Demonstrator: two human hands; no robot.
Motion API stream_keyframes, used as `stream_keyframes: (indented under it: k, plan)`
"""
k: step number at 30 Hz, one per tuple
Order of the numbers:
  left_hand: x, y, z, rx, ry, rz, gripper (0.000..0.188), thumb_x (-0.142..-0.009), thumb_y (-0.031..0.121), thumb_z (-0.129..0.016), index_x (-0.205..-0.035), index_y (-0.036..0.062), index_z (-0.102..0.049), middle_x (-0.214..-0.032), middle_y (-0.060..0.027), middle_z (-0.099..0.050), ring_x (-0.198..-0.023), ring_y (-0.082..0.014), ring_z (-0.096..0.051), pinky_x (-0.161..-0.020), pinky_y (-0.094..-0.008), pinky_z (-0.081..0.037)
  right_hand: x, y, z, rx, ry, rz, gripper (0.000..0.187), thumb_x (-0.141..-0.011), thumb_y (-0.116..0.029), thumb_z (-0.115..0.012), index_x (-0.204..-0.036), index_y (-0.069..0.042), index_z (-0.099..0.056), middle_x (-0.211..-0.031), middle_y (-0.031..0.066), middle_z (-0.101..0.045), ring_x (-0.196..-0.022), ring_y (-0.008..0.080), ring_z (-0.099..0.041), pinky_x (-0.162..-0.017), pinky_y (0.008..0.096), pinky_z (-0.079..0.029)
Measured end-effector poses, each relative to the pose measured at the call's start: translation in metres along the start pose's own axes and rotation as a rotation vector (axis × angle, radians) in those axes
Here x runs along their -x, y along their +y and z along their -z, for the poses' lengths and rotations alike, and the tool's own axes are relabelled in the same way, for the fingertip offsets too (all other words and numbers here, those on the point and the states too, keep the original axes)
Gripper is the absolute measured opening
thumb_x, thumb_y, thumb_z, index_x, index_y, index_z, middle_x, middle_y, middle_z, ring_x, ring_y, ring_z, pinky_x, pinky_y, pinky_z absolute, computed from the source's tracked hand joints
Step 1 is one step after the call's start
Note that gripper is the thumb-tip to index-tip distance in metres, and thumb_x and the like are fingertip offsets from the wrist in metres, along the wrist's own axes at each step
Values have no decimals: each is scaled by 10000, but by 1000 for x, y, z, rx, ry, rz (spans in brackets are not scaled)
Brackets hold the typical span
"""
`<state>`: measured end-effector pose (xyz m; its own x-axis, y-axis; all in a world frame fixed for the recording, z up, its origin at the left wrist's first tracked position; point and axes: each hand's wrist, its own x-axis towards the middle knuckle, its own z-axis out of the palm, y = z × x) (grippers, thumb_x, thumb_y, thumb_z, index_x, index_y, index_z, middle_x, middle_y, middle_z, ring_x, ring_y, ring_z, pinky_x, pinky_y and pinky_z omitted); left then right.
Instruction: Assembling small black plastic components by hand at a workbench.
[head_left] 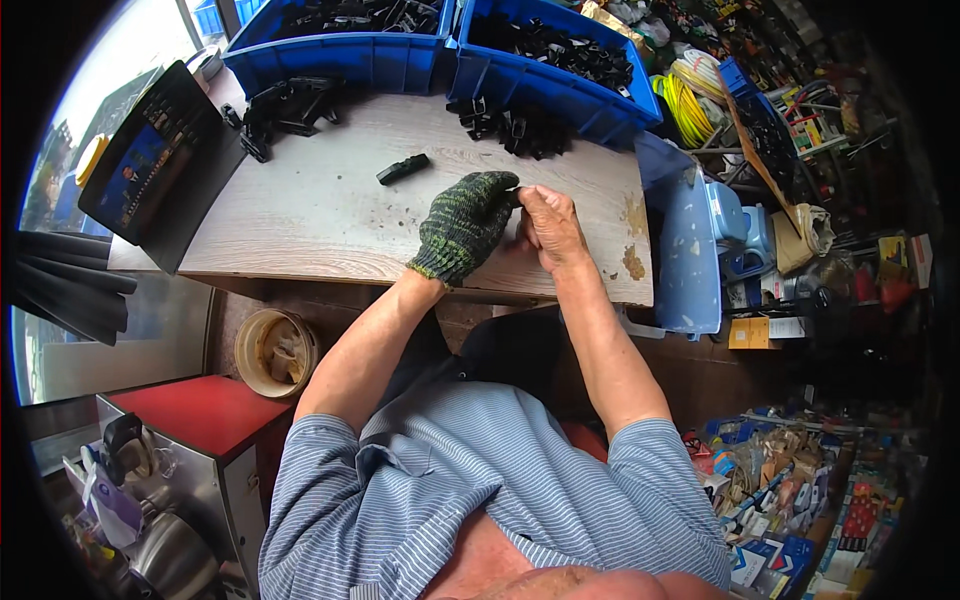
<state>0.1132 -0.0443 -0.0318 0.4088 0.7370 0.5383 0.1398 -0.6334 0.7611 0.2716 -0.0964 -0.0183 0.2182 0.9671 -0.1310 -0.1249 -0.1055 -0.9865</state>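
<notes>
Head view: two hands meet above the near edge of a pale wood-look table (pixel 300 220). Left hand (pixel 466 226), in a dark green knit glove, has its fingers curled, tips up against the right hand. Right hand (pixel 553 230), bare, is mostly closed, thumb and forefinger drawn together. Whether anything small is pinched between them, cannot tell; fingers hide it. Nearest loose item: a long black part (pixel 404 169), flat on the table just beyond the gloved hand, toward the left, touched by neither hand.

Containers: left blue bin (pixel 340 68) at the far edge, heaped with black parts (pixel 355 17). Right blue bin (pixel 545 88) beside it, slightly angled, also holds many small dark pieces (pixel 550 52). In front of the left bin, a loose black pile (pixel 297 108); in front of the right bin, another dark cluster (pixel 515 130), some shiny bits. Cream bucket (pixel 248 362) on the floor, left of the person, has a pale crumpled lump (pixel 288 350) inside, kind unclear. Blue jugs (pixel 752 245) stand off to the right, contents not visible. Dark-framed screen (pixel 150 165) stands at the table's left end.
</notes>
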Motion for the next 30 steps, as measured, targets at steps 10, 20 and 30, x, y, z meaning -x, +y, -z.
stream_keyframes:
  k: [10, 20, 30]
  plan:
    - [3, 19, 0, -134, -18, -32, 274, -902, 95, -621, -1172, 50, -610, -1046, -173, -683, -937, -365, -665, -781, -444, -542, -4, 21, 4, 91, 66, 140, 291, -976, -331, -654, -903, -51, -679, -544, -77, -471, -402, 13, -327, -382, 209, -263]
    - [1, -6, -15, 284, 160, 409, 258, -947, 129, -632, -1189, 46, -607, -970, -106, -698, -767, -145, -664, -645, -300, -541, 9, -2, -20, 167, 101, 74, 282, -941, -315, -700, -895, -37, -686, -622, -96, -459, -533, 13, -358, -485, 218, -276]
    - [-3, 23, 16, 210, 66, 438, 312, -922, 272, -617, -1134, 44, -629, -1049, -186, -674, -942, -312, -671, -821, -438, -526, 11, 9, -28, 288, 134, 315, 300, -987, -227, -582, -751, -44, -546, -633, -66, -425, -590, 33, -382, -528, 226, -364]
